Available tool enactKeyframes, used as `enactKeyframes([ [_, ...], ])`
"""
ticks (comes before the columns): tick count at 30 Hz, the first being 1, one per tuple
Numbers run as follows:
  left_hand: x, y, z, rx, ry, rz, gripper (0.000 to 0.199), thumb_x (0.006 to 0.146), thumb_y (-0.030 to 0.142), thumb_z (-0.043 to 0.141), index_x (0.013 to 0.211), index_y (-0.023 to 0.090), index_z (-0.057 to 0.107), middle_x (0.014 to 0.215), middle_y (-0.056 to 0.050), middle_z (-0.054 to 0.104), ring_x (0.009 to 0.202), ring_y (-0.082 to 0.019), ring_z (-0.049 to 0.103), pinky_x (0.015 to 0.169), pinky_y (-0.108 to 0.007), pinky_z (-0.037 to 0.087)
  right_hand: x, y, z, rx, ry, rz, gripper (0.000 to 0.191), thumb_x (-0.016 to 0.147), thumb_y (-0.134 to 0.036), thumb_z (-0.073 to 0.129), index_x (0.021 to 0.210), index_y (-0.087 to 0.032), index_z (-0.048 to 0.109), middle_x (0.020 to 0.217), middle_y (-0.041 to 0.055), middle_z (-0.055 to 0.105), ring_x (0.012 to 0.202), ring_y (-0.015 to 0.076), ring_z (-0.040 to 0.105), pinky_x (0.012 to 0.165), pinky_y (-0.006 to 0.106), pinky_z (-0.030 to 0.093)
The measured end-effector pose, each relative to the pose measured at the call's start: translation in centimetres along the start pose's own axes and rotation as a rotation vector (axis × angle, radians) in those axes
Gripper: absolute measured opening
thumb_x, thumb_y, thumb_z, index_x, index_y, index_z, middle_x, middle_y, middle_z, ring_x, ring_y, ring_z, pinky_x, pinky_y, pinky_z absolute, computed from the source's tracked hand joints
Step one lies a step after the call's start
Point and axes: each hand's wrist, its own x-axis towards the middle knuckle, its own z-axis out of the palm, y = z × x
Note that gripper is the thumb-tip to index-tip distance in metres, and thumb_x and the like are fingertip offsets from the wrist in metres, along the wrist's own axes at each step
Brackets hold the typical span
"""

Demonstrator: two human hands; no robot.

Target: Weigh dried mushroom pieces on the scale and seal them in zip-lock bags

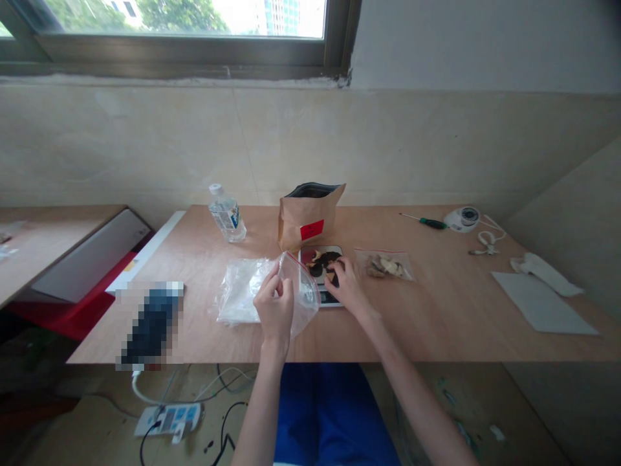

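My left hand point(275, 299) is closed on the rim of a clear zip bag point(306, 314) with a red seal line, and the bag hangs with its mouth towards the right. My right hand point(347, 285) is over a small kitchen scale point(332, 298), its fingers curled round a dried mushroom piece. More dark and tan dried mushroom pieces point(319, 260) lie on the scale's plate. Under and left of my left hand lies a stack of clear plastic bags point(240, 294). To the right of the scale, a flat zip bag point(388, 265) holds pale dried slices.
Behind the scale stands an open brown paper pouch point(305, 217) with a red label. A water bottle point(227, 213) is left of it. Rightward lie a screwdriver point(431, 223), a white camera point(463, 219) and a white sheet point(543, 304). A pixelated dark object point(152, 323) rests front left.
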Motion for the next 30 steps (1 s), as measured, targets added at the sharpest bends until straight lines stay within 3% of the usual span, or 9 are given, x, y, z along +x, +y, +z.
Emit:
enactKeyframes([
  [5, -0.1, 0.3, 0.1, 0.096, -0.029, -0.042, 0.023, 0.075, 0.018, 0.046, 0.052, 0.02, 0.046, 0.056, 0.001, 0.054, 0.067, -0.016, 0.059, 0.069, -0.025, 0.043, 0.2, -0.3, 0.0, -0.012, -0.004, -0.018, 0.013, 0.076, -0.019, 0.05, 0.086, -0.016, 0.058, 0.1, 0.0124, 0.05, 0.084, 0.0231, 0.055, 0.073, 0.035, 0.048],
  [9, -0.3, 0.5, -0.2, 0.142, -0.017, -0.017, 0.022, 0.074, 0.019, 0.047, 0.052, 0.02, 0.048, 0.048, 0.006, 0.035, 0.055, -0.012, 0.047, 0.075, -0.027, 0.042, 0.5, -0.5, -0.4, 0.038, 0.01, 0.004, 0.011, 0.074, -0.016, 0.05, 0.083, -0.017, 0.056, 0.1, 0.0119, 0.05, 0.08, 0.0219, 0.056, 0.07, 0.034, 0.048],
  [13, -0.4, 0.4, -0.4, 0.184, -0.03, -0.006, 0.023, 0.074, 0.017, 0.045, 0.052, 0.02, 0.042, 0.051, 0.006, 0.033, 0.053, -0.011, 0.042, 0.08, -0.028, 0.041, 1.1, -1.1, -1.8, 0.362, 0.148, 0.174, 0.007, 0.072, -0.021, 0.054, 0.078, -0.018, 0.055, 0.09, 0.0073, 0.051, 0.079, 0.0188, 0.054, 0.073, 0.033, 0.047],
  [16, -0.5, 0.4, -0.3, 0.204, -0.049, -0.018, 0.024, 0.074, 0.016, 0.046, 0.051, 0.02, 0.039, 0.051, 0.006, 0.037, 0.053, -0.011, 0.042, 0.083, -0.029, 0.041, 1.7, -3.1, -4.2, 0.862, 0.202, 0.445, 0.015, 0.073, -0.033, 0.057, 0.077, -0.02, 0.052, 0.077, 0.0013, 0.051, 0.068, 0.0142, 0.051, 0.063, 0.028, 0.048],
  [19, -0.6, 0.3, 0.0, 0.175, -0.058, -0.048, 0.025, 0.073, 0.017, 0.048, 0.049, 0.02, 0.042, 0.052, 0.004, 0.047, 0.059, -0.013, 0.052, 0.087, -0.032, 0.041, 2.0, -6.1, -6.6, 1.421, -0.019, 0.632, 0.026, 0.071, -0.042, 0.061, 0.081, -0.021, 0.05, 0.077, -0.001, 0.053, 0.065, 0.012, 0.051, 0.053, 0.024, 0.046],
  [21, -0.8, 0.1, 0.2, 0.096, -0.074, -0.082, 0.019, 0.074, 0.018, 0.049, 0.055, 0.02, 0.055, 0.062, 0.0, 0.061, 0.074, -0.017, 0.061, 0.091, -0.035, 0.041, 2.0, -7.7, -7.3, 1.564, -0.239, 0.667, 0.029, 0.068, -0.041, 0.065, 0.082, -0.02, 0.051, 0.078, -0.001, 0.054, 0.065, 0.0115, 0.051, 0.051, 0.023, 0.046],
  [23, -1.1, 0.0, 0.3, -0.034, -0.084, -0.14, 0.018, 0.075, 0.018, 0.048, 0.072, 0.02, 0.067, 0.085, -0.005, 0.07, 0.095, -0.022, 0.062, 0.094, -0.036, 0.04, 1.9, -8.6, -7.1, 1.519, -0.343, 0.686, 0.03, 0.066, -0.041, 0.067, 0.08, -0.019, 0.053, 0.078, -0.0007, 0.054, 0.066, 0.011, 0.051, 0.051, 0.022, 0.046],
  [26, -1.7, -0.1, 0.1, -0.239, -0.042, -0.237, 0.029, 0.078, 0.02, 0.047, 0.096, 0.02, 0.07, 0.111, -0.006, 0.067, 0.112, -0.022, 0.056, 0.098, -0.036, 0.04, 1.5, -8.8, -6.3, 1.283, -0.366, 0.654, 0.029, 0.069, -0.042, 0.067, 0.08, -0.019, 0.055, 0.079, -0.0006, 0.056, 0.066, 0.0103, 0.053, 0.054, 0.021, 0.046],
  [30, -2.2, 0.5, -0.2, -0.386, 0.026, -0.344, 0.032, 0.081, 0.03, 0.049, 0.105, 0.019, 0.067, 0.108, -0.006, 0.068, 0.1, -0.021, 0.062, 0.087, -0.031, 0.047, 1.2, -8.8, -7.0, 1.102, -0.571, 0.323, 0.025, 0.081, -0.041, 0.057, 0.093, -0.02, 0.062, 0.091, 0.0024, 0.063, 0.08, 0.0136, 0.059, 0.068, 0.024, 0.048],
])
